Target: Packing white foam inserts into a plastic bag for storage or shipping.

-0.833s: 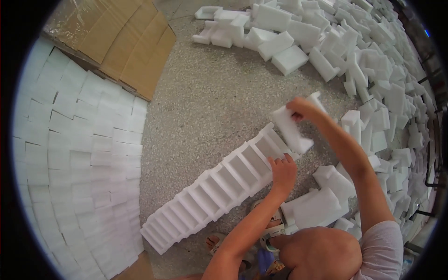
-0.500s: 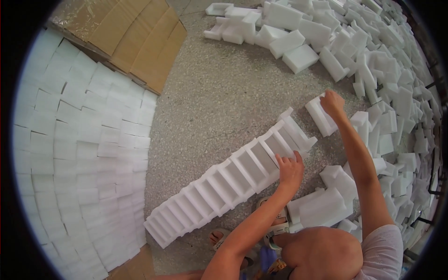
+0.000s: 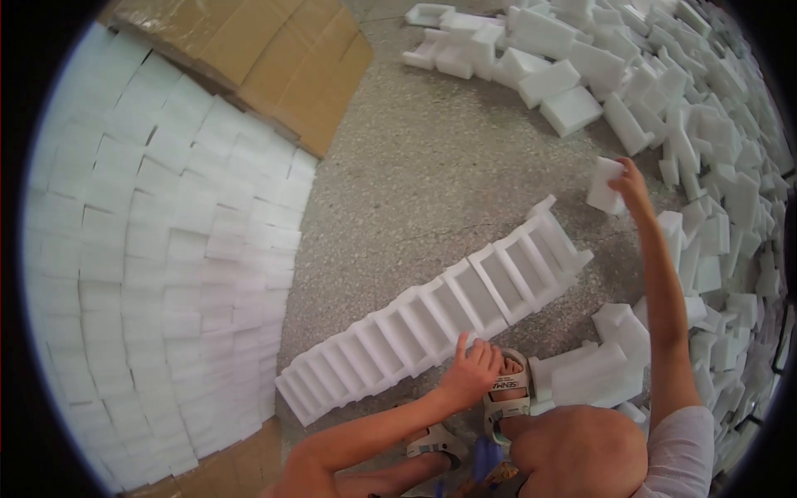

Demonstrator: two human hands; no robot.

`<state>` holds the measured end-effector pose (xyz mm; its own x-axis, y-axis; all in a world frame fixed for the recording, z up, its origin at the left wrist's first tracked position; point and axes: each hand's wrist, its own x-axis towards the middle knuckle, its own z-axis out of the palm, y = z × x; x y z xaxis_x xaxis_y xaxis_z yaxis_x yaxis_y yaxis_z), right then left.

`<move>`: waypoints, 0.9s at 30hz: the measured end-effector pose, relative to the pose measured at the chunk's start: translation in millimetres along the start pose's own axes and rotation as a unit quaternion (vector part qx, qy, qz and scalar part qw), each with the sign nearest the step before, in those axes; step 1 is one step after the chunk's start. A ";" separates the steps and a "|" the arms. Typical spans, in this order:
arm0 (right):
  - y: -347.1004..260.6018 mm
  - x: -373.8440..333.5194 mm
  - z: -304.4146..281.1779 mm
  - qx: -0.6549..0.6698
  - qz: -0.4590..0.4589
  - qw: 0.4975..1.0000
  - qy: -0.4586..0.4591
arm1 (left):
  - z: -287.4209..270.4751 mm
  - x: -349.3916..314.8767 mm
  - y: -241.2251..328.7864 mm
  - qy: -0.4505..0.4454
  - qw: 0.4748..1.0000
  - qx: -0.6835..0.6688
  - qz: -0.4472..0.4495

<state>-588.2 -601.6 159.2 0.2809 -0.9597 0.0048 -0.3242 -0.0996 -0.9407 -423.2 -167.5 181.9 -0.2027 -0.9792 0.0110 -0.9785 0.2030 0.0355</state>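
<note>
A white foam block (image 3: 603,187) is gripped at its right side by my right hand (image 3: 633,191), out beyond the far right end of a long row. This row of white U-shaped foam pieces (image 3: 465,297), set against one another, runs diagonally over the floor. My left hand (image 3: 471,373) lies at the row's near side, around its middle, with fingers apart and the fingertips at the edge of the pieces; nothing shows in it. My right fingers are partly hidden behind the block.
A heap of loose white foam pieces (image 3: 573,109) spreads over the back and right. Nearer, more foam pieces (image 3: 585,373) lie beside my sandalled foot (image 3: 508,378). At left stands a wall of stacked white foam (image 3: 174,274), with brown cardboard (image 3: 274,66) behind it on the speckled floor (image 3: 398,183).
My right hand has taken up the foam block, which is now turned more upright. My left hand has slid back along the row, toward the lower left. The whole view has shifted slightly.
</note>
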 end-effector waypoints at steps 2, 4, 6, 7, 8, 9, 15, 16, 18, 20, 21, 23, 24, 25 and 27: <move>13.6 -15.9 -36.4 0.012 -0.006 0.995 -0.104 | 6.5 -18.9 -3.7 -0.003 1.000 0.002 -0.006; 38.1 -25.3 -46.6 -0.078 -0.005 0.988 -0.133 | 11.3 -27.3 -5.5 0.004 1.000 0.005 0.003; 58.0 -36.4 -46.5 -0.169 0.003 0.972 -0.160 | 14.2 -33.0 -4.4 -0.003 1.000 0.000 0.001; 65.1 -42.4 -40.1 -0.191 -0.047 0.960 -0.202 | 13.2 -33.7 -5.4 -0.001 1.000 -0.001 0.005; 63.5 -48.8 -33.8 -0.211 -0.095 0.941 -0.245 | 10.3 -35.9 -5.1 -0.013 1.000 -0.007 0.017; 58.0 -49.4 -35.0 -0.211 -0.093 0.942 -0.244 | 6.8 -38.9 -6.1 -0.026 0.999 -0.012 0.028; 39.5 -41.5 -37.4 -0.236 -0.215 0.889 -0.328 | -36.7 -78.2 -52.4 -0.070 0.997 0.003 0.039; 30.2 -46.3 -24.5 -0.230 -0.133 0.918 -0.293 | -45.6 -93.3 -60.8 -0.090 0.995 -0.012 0.035; 17.5 -59.3 2.4 -0.225 -0.052 0.938 -0.259 | -54.4 -130.8 -79.4 -0.145 0.989 -0.018 0.029; 20.2 -68.6 30.8 -0.423 -0.098 0.871 -0.230 | -54.0 -172.6 -98.0 -0.188 0.982 0.002 -0.013; 28.8 -64.7 34.3 -0.423 -0.101 0.871 -0.230 | -54.7 -192.5 -103.7 -0.194 0.979 0.013 -0.053; 51.4 -54.6 34.7 -0.445 -0.066 0.869 -0.204 | -56.9 -227.2 -108.1 -0.189 0.975 0.014 -0.120; 51.6 -53.3 36.6 -0.445 -0.070 0.868 -0.209 | -59.0 -243.6 -104.6 -0.185 0.964 0.016 -0.188; 52.4 -52.2 38.8 -0.430 -0.084 0.865 -0.245 | -58.4 -263.4 -99.5 -0.187 0.963 0.014 -0.195; 46.2 -52.7 48.9 -0.411 -0.107 0.856 -0.294 | -51.9 -303.0 -86.4 -0.144 0.942 0.021 -0.301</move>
<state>-573.8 -542.8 98.9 0.7414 -0.6222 -0.2513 -0.6667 -0.6406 -0.3810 -275.4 111.9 227.3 0.3936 -0.8785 -0.2710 -0.9190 -0.3835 -0.0915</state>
